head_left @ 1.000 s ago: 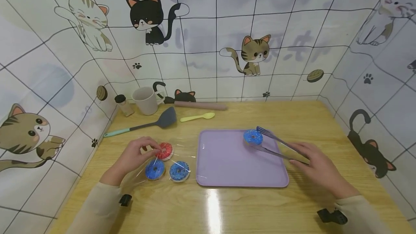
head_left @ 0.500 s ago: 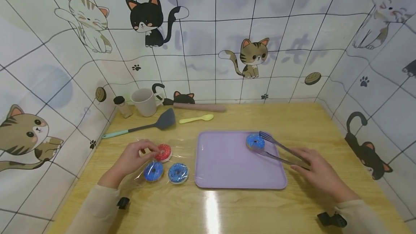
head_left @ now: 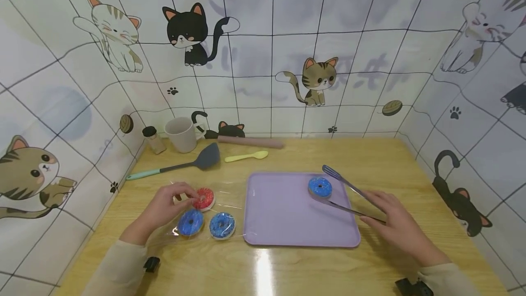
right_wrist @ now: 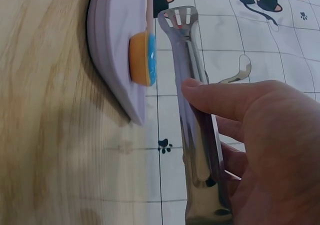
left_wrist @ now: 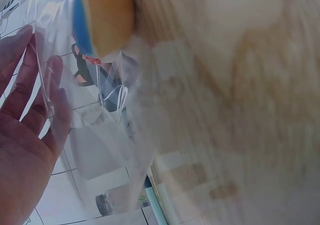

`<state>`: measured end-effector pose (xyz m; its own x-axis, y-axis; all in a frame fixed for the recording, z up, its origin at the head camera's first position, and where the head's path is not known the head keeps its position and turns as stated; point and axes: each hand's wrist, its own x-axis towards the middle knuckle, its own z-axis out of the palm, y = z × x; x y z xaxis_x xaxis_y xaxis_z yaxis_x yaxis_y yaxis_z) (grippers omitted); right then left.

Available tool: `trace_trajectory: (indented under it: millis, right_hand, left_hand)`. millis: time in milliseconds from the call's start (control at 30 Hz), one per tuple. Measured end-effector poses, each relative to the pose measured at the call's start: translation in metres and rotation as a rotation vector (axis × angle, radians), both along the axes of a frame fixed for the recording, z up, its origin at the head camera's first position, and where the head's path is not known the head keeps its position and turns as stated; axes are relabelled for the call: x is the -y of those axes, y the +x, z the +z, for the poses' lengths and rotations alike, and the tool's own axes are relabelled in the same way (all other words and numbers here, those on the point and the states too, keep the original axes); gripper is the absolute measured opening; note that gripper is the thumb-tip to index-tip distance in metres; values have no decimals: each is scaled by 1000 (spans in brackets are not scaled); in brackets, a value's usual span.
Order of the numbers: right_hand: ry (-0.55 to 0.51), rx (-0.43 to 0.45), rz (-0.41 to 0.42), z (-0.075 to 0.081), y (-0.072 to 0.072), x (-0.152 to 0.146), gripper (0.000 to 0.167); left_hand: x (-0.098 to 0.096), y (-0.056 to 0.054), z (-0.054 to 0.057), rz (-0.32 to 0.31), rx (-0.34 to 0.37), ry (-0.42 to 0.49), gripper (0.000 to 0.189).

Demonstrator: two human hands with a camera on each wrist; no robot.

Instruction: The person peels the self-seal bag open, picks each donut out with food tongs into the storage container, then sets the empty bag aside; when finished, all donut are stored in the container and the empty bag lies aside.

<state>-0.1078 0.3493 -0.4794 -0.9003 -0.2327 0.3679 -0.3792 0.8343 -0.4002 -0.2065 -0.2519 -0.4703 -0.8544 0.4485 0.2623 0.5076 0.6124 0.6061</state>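
My right hand holds metal tongs, their arms spread. A blue-iced doughnut lies at the right of the lilac tray. The upper tong arm stands apart from it; the lower one passes by its near edge, and contact is unclear. In the right wrist view the doughnut rests flat on the tray, beside the tongs. My left hand pinches a clear plastic bag. In the bag are a red doughnut, a blue doughnut and a speckled blue doughnut.
Behind the bag lies a turner with a green handle. A yellow spoon, a rolling pin, a white mug and a black-capped shaker stand or lie along the back. Cat-print walls enclose the table.
The tong arms have parted, and the blue doughnut has settled on the tray from between them. My left hand stays at the bag. The head view has tilted up slightly.
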Motion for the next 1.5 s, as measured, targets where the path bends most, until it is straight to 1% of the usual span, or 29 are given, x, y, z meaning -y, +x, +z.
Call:
trace_trajectory:
  millis: [100, 200, 367, 500, 633, 800, 933, 1033, 1200, 1433, 1500]
  right_hand:
    - [4, -48, 19, 0, -2, 8, 73]
    - [12, -60, 48, 0, -3, 20, 73]
    - [15, -15, 94, 2, -4, 41, 67]
    - [22, 17, 132, 5, -9, 56, 65]
    - [43, 27, 181, 7, -16, 70, 64]
    - [45, 38, 237, 13, -26, 86, 59]
    - [80, 28, 285, 15, -37, 101, 53]
    - [97, 19, 342, 18, -43, 113, 49]
    - [118, 39, 410, 21, -49, 129, 45]
    - [132, 40, 458, 19, -58, 146, 43]
    - [136, 62, 466, 19, -59, 150, 43]
  left_hand:
    - [0, 3, -2, 0, 13, 7, 16]
    - [1, 5, -4, 5, 9, 9, 15]
    - [2, 7, -6, 10, 0, 0, 14]
    - [2, 7, -7, 3, -12, 3, 13]
    - [2, 7, -7, 2, -19, 11, 14]
    - [2, 6, -6, 7, -31, 10, 12]
    - [2, 6, -5, 21, -6, 6, 9]
    - [1, 7, -4, 24, 2, 1, 8]
    - [-1, 5, -1, 10, -13, 5, 6]
    - [-2, 1, 1, 8, -15, 4, 7]
    - [-2, 1, 2, 10, -4, 6, 7]
